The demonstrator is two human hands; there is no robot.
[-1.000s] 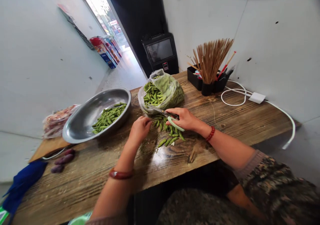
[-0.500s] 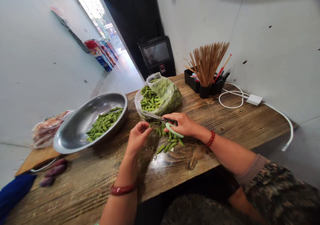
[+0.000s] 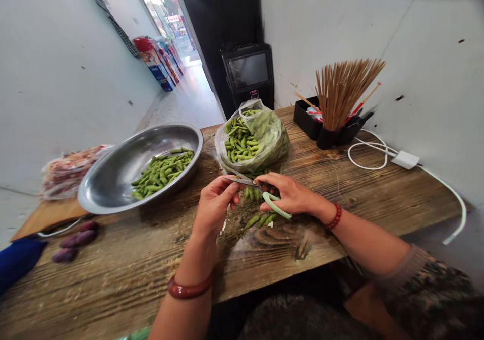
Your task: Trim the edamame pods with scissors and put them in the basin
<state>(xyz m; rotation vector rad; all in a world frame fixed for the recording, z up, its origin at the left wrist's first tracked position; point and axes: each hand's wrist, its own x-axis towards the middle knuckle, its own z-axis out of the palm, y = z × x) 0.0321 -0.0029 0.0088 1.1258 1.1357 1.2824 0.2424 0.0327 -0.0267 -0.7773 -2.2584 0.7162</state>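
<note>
Currently | scissors [image 3: 273, 205] clasped in right hand [image 3: 288, 193] | left hand [image 3: 216, 203] pinched together at blades [image 3: 245, 180], contents unclear | pods [image 3: 252, 222] spread beneath, set back from table's [image 3: 280, 264] front edge | bag [image 3: 272, 146], bowl [image 3: 104, 176] parted by gap

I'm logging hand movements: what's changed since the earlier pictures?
The bare right-hand grip has drawn the green-handled metal scissors back from the clear plastic bag of green pods; their blades now reach the bare left-hand grip. The scissors stay held; bag and round silver metal bowl stay put.
</note>
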